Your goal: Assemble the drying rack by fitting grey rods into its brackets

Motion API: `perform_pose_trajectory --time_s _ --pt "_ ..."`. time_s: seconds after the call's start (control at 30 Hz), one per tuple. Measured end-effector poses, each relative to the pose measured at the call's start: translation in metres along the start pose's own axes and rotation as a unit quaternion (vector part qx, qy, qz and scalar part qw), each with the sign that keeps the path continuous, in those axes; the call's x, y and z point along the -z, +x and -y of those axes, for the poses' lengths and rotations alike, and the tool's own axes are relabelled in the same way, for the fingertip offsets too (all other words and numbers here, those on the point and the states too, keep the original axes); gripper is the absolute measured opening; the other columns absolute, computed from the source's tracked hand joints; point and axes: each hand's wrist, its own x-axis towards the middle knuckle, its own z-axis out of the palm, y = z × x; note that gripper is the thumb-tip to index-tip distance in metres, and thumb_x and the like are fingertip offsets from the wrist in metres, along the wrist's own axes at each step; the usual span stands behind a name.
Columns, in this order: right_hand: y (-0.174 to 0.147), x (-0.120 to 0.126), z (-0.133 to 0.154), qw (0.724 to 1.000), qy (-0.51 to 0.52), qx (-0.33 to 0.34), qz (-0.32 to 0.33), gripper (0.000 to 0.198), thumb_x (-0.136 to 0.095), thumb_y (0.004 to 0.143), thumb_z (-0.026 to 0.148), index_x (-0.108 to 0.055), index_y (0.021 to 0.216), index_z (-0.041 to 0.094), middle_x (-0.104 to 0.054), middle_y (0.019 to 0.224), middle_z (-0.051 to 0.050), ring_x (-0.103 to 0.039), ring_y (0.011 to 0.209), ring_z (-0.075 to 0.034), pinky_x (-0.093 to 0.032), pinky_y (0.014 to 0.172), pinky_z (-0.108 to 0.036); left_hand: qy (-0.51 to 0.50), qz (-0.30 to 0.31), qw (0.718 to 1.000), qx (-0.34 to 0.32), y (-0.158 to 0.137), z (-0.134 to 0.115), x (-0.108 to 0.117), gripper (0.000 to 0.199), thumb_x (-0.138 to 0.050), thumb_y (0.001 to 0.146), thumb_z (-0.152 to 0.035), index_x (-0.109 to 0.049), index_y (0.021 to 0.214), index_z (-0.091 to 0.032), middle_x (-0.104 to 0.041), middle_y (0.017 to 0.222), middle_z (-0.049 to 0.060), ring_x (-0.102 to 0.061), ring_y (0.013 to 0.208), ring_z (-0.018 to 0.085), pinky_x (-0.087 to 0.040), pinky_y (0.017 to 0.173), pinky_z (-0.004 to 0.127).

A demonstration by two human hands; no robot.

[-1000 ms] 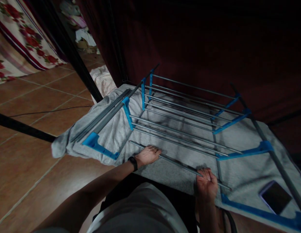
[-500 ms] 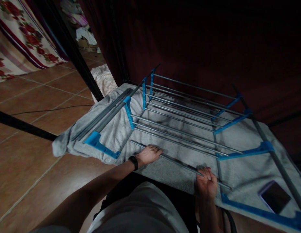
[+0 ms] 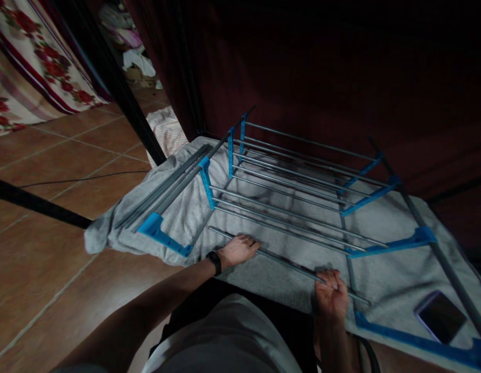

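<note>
A thin grey metal rod [image 3: 285, 262] lies slantwise just above the grey blanket, at the near side of a partly assembled rack [image 3: 294, 182]. My left hand [image 3: 240, 248], with a dark band at its wrist, is closed over the rod left of its middle. Palm up, my right hand [image 3: 332, 294] has its fingers curled round the rod near its right end. Blue plastic brackets [image 3: 231, 154] join the rack's crossbars to its side poles. The near blue brackets, one at left [image 3: 164, 237] and one at right [image 3: 411, 336], have no rod between them.
Several loose grey tubes [image 3: 162, 189] lie along the left of the grey blanket [image 3: 279, 290]. A phone [image 3: 440, 316] rests at the right, near a side pole. Black frame posts [image 3: 119, 88] stand at the left. A dark red curtain [image 3: 302, 67] hangs behind. A cable [image 3: 85, 177] crosses the tiled floor.
Both hands keep their hold on the rod, which stays almost in the same place. The whole view has shifted very slightly.
</note>
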Motion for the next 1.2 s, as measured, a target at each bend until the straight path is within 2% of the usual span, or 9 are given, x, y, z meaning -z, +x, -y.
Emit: perform_pose_trajectory --time_s 0.13,0.37,0.5,0.73,0.87,1.2 --pt "-0.001 -0.001 0.0 1.0 0.01 -0.004 -0.009 0.021 -0.064 0.078 0.007 -0.048 0.08 0.021 -0.036 0.061 0.01 -0.038 0.052 -0.006 -0.044 0.054 -0.018 0.006 -0.002 1.0 -0.002 0.0 0.0 0.0 0.019 -0.045 0.096 -0.025 -0.059 0.107 -0.019 -0.066 0.091 0.006 -0.062 0.086 0.019 -0.044 0.082 0.034" --pt "-0.001 0.0 0.0 0.999 0.036 -0.019 -0.017 0.02 -0.066 0.076 0.009 -0.05 0.081 0.019 -0.038 0.061 0.01 -0.04 0.054 -0.005 -0.045 0.058 -0.019 0.007 -0.009 1.0 -0.001 0.0 0.001 -0.002 0.017 -0.046 0.096 -0.026 -0.057 0.106 -0.019 -0.066 0.089 0.005 -0.062 0.087 0.019 -0.044 0.084 0.034" --pt "0.0 -0.001 -0.001 1.0 0.016 -0.01 -0.022 0.022 -0.068 0.075 0.013 -0.047 0.075 0.02 -0.038 0.062 0.01 -0.041 0.055 -0.005 -0.046 0.06 -0.02 0.008 -0.012 1.0 0.002 -0.002 0.001 -0.001 0.015 -0.044 0.096 -0.024 -0.056 0.104 -0.019 -0.065 0.088 0.005 -0.061 0.088 0.019 -0.044 0.084 0.034" --pt "0.002 -0.001 -0.004 0.999 -0.001 -0.002 -0.032 0.024 -0.067 0.071 0.011 -0.045 0.07 0.021 -0.038 0.063 0.009 -0.04 0.054 -0.006 -0.047 0.06 -0.022 0.01 -0.018 1.0 0.005 -0.004 0.002 0.0 0.013 -0.044 0.095 -0.02 -0.056 0.098 -0.018 -0.065 0.087 0.005 -0.061 0.087 0.019 -0.043 0.083 0.034" --pt "0.004 0.001 -0.007 0.999 -0.011 0.002 -0.037 0.024 -0.068 0.073 0.012 -0.046 0.07 0.021 -0.038 0.062 0.01 -0.039 0.053 -0.006 -0.048 0.063 -0.022 0.006 -0.018 1.0 0.011 -0.005 0.003 -0.001 0.014 -0.044 0.093 -0.015 -0.057 0.098 -0.018 -0.065 0.088 0.006 -0.061 0.088 0.02 -0.043 0.084 0.035" --pt "0.007 0.002 -0.012 0.998 -0.045 0.008 -0.036 0.022 -0.071 0.074 0.017 -0.05 0.07 0.022 -0.043 0.062 0.009 -0.043 0.056 -0.008 -0.05 0.065 -0.025 -0.003 -0.014 0.999 0.03 -0.007 0.005 0.001 0.012 -0.046 0.093 -0.017 -0.057 0.097 -0.019 -0.066 0.087 0.005 -0.061 0.088 0.02 -0.044 0.083 0.035"
